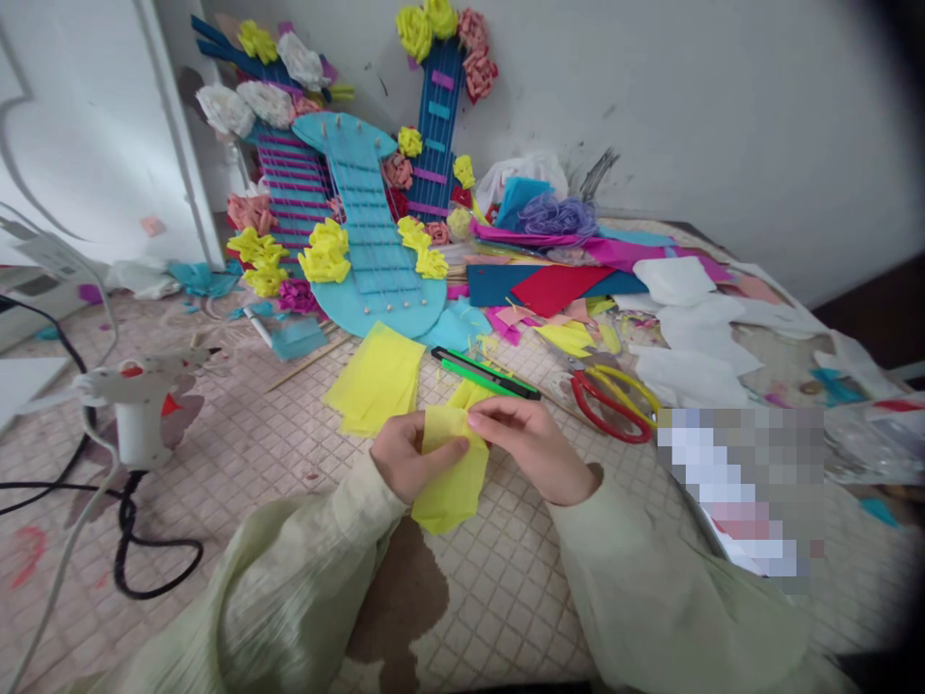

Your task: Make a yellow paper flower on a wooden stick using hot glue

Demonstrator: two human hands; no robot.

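A piece of yellow crepe paper [449, 496] is held in front of me above the table. My left hand [405, 455] grips it from the left, thumb laid across its face. At its upper right edge, my right hand [539, 445] pinches the paper between thumb and fingertips. Just beyond my hands lies a green and black utility knife [486, 373]. A stack of yellow paper sheets [376, 378] rests on the table to the left of it. More yellow paper shows behind the held piece, partly hidden by my hands.
Red- and yellow-handled scissors [613, 403] lie to the right. A white glue gun [141, 410] with cables stands at the left. Instrument-shaped decorations, including a light-blue one [372, 241], lean at the back wall. Purple yarn [556, 216] and coloured sheets pile up beside them.
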